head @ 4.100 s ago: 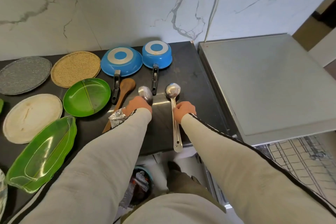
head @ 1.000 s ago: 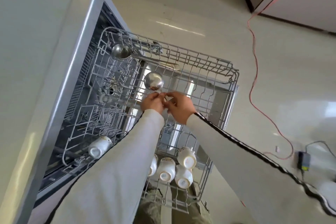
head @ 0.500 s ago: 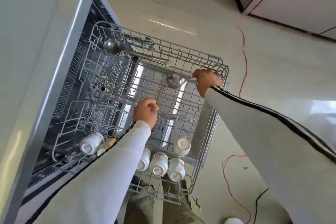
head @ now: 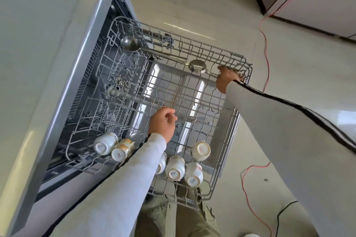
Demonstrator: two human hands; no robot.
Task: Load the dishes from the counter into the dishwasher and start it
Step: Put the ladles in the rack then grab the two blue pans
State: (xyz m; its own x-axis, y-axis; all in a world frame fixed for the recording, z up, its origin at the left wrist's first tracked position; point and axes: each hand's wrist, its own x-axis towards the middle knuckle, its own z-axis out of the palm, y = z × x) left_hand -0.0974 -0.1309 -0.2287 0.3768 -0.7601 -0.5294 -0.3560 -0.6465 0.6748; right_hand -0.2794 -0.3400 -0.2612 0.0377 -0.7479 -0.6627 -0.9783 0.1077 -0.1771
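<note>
Gripping ladle (head: 196, 66) by handle end in right hand (head: 226, 80), fingers curled round it, at far right corner of rack (head: 200, 48). Lying along far rim, bowl leftward of fingers. Hovering left hand (head: 163, 124) mid-rack, fingers loosely curled, holding nothing; judging right hand nearer for setting down.

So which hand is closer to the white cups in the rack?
Left. The left hand is over the rack just beyond the cups; the right hand grips a spoon at the rack's far corner.
</note>
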